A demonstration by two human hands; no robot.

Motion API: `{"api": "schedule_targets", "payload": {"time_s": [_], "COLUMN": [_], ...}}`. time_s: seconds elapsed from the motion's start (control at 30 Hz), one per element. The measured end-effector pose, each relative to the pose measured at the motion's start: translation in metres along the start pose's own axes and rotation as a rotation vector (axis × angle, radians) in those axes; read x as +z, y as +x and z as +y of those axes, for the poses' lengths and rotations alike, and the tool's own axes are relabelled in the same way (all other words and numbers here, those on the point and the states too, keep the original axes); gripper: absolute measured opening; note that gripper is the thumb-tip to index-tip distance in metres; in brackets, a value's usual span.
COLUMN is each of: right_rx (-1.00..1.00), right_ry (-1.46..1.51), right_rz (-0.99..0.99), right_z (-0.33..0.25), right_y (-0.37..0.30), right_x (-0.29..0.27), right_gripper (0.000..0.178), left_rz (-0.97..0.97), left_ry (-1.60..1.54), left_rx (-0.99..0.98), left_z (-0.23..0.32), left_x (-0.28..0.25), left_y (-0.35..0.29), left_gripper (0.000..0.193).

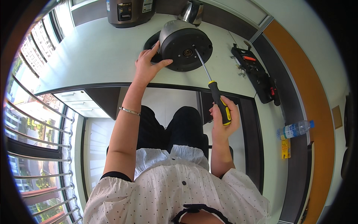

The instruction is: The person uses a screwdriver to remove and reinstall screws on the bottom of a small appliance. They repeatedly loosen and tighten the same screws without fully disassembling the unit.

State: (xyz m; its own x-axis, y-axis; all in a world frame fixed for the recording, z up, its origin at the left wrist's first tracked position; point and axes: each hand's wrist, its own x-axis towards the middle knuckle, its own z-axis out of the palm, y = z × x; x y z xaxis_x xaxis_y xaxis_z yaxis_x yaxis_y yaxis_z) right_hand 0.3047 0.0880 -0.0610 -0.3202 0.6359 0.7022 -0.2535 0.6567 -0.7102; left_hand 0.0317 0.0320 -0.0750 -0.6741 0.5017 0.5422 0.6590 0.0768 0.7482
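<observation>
An electric kettle (182, 41) lies on its side on the white tabletop, its round black base turned toward me. My left hand (146, 69) steadies it from the left, thumb on the base's rim and fingers by the black handle (151, 44). Wrapped round the black and yellow grip of a screwdriver (218, 98) is my right hand (226, 128). The long metal shaft slants up and left, and its tip meets the base at a small hole right of the central ring connector (187, 52). Whether a screw sits under the tip, I cannot tell.
An open black tool case (257, 78) with an orange-handled tool lies at the right, small metal pieces beside it. Beyond the kettle stand a shiny metal vessel (191, 13) and a large cooker (130, 15). A water bottle (296, 130) and yellow packet (285, 148) lie far right.
</observation>
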Motion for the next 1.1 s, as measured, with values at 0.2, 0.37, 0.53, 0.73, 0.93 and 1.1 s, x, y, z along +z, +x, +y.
{"api": "schedule_targets", "payload": {"time_s": [0.2,0.37,0.53,0.73,0.93,1.1], "right_rx": [0.128,-0.005,0.042,0.121,-0.012,0.028], "right_ry": [0.065,-0.047,-0.198,-0.216,-0.387,-0.310], "right_rz": [0.008,-0.009,-0.139,-0.233,-0.345,-0.289], "right_z": [-0.006,-0.015,-0.027,-0.036,-0.041,-0.034], "right_y": [-0.002,0.004,0.010,0.013,0.019,0.019], "right_x": [0.000,0.003,-0.004,-0.007,-0.008,-0.010], "right_gripper": [0.033,0.038,0.040,0.044,0.049,0.051], "left_rz": [0.003,0.004,0.039,0.006,0.014,0.008], "left_ry": [-0.004,-0.081,-0.087,-0.143,-0.140,-0.080], "left_rx": [0.000,-0.037,-0.024,-0.104,-0.115,-0.083], "left_z": [0.000,-0.006,-0.011,-0.005,-0.004,-0.001], "left_x": [0.000,0.002,0.004,0.000,-0.001,-0.002], "left_y": [0.000,0.001,0.002,0.002,0.002,0.002], "left_gripper": [0.077,0.082,0.082,0.081,0.080,0.078]}}
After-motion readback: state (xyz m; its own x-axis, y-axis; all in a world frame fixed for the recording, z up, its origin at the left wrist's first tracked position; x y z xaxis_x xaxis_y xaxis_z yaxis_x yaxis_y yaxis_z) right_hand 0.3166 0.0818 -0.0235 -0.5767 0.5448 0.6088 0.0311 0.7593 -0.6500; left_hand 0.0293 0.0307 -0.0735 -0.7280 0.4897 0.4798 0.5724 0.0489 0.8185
